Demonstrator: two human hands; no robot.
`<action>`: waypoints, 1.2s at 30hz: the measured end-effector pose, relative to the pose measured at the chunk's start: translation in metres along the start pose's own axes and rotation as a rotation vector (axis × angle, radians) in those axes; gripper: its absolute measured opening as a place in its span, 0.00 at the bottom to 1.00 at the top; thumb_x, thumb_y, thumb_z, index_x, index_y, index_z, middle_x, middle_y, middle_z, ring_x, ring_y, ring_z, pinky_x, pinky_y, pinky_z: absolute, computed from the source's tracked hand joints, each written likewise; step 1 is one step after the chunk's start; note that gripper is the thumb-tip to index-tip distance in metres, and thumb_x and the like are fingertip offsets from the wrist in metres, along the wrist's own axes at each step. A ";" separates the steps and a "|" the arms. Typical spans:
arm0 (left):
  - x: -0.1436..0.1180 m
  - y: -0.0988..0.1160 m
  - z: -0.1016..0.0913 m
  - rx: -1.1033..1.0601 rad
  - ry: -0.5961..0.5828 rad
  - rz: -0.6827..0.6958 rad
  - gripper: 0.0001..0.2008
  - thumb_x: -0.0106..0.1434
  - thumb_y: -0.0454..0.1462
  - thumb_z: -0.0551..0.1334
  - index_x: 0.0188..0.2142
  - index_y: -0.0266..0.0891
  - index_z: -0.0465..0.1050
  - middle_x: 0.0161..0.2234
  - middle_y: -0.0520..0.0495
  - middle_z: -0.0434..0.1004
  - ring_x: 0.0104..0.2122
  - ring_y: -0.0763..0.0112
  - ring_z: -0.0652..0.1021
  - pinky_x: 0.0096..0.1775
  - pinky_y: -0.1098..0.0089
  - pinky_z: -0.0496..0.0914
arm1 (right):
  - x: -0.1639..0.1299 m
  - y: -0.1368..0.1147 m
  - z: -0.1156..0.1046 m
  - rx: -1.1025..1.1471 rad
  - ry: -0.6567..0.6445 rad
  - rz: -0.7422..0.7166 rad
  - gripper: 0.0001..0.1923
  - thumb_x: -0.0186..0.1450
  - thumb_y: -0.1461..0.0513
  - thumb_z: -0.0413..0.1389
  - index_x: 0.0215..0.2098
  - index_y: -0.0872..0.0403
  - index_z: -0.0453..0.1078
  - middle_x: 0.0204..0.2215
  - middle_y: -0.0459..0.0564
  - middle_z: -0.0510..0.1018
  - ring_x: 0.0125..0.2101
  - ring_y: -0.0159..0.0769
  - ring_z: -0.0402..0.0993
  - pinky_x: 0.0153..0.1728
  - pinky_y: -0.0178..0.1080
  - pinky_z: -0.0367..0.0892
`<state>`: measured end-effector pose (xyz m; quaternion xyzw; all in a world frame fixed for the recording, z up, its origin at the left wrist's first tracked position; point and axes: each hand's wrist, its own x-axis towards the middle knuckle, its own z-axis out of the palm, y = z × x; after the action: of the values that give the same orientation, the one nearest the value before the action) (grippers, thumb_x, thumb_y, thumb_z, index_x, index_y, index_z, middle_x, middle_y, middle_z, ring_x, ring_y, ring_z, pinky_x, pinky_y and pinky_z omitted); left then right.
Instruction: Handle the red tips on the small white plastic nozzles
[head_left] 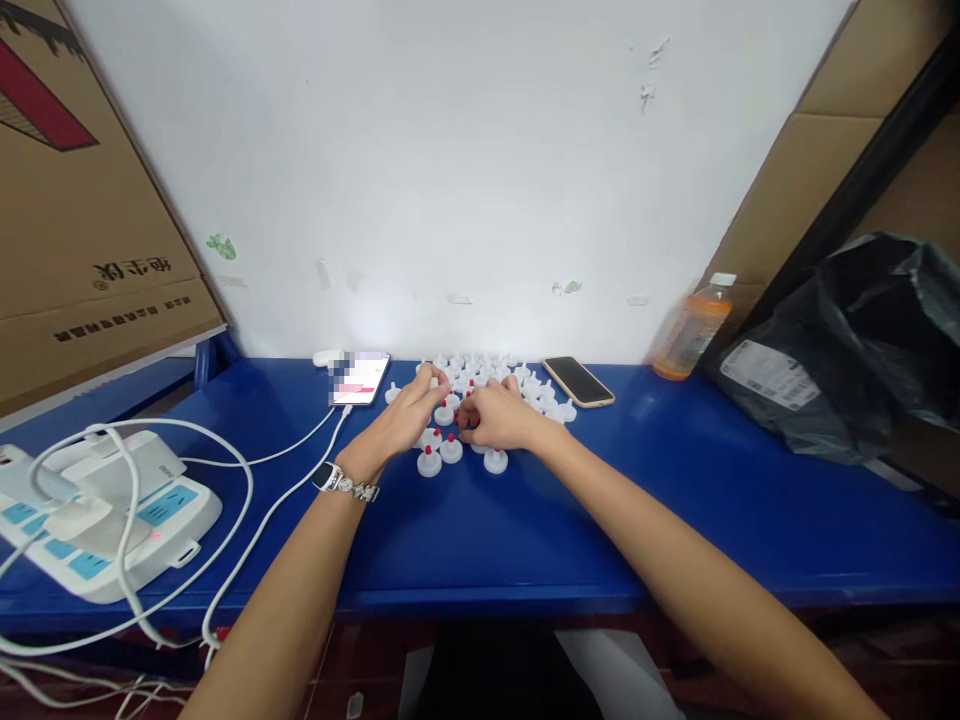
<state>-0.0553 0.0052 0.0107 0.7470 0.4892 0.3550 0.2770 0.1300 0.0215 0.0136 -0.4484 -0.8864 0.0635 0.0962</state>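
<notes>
Head view: both hands meet over a cluster of small caps (pixel 480 385) on the blue worktop (pixel 675 500).
Left hand (pixel 401 420): fingers curled, tips among the caps; whether they pinch one, I cannot tell.
Right hand (pixel 499 418): fingers bent down onto the caps, grip hidden.
Caps: round white plastic discs with small stems, some red-tipped.
Phones: lit one (pixel 361 378) left of caps, dark one (pixel 577 381) right.
Bottle (pixel 690 330): orange, clear plastic, by the wall.

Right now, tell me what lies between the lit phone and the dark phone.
In the head view, white caps, some red-tipped, and both hands lie between the lit phone and dark phone.
</notes>
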 end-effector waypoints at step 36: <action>0.001 0.007 0.029 -0.202 0.067 0.147 0.19 0.72 0.53 0.45 0.37 0.43 0.59 0.31 0.52 0.65 0.33 0.69 0.70 0.39 0.66 0.68 | -0.005 -0.003 0.010 1.538 0.492 0.014 0.21 0.51 0.50 0.70 0.26 0.53 0.65 0.19 0.42 0.74 0.19 0.27 0.65 0.23 0.34 0.59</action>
<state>-0.0282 0.0017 -0.0004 0.7368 0.4037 0.4466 0.3077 0.1286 0.0157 0.0038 -0.2632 -0.5453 0.5556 0.5698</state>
